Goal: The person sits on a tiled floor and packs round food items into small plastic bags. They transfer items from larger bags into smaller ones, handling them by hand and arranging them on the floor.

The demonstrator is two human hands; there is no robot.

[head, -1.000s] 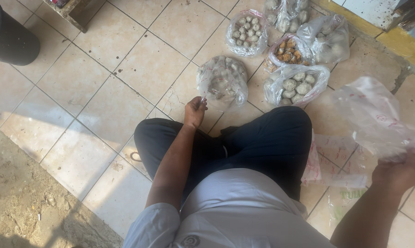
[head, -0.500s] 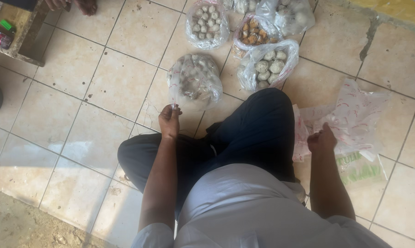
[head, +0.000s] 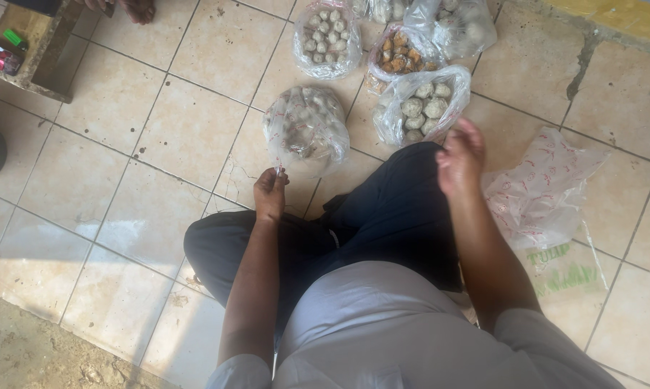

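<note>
Left hand [head: 269, 193] grip pinches the clear bag of balls [head: 305, 128] by its edge, centre frame; thin plastic may tear or slip. Right hand [head: 460, 157] fingers spread, empty.

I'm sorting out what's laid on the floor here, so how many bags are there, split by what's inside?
Clear bags of pale round balls: 4
Clear bag of brown pieces: 1
Flat empty-looking plastic bags by the right knee: 2
Total: 7

The left hand pinches the nearest ball bag.
</note>
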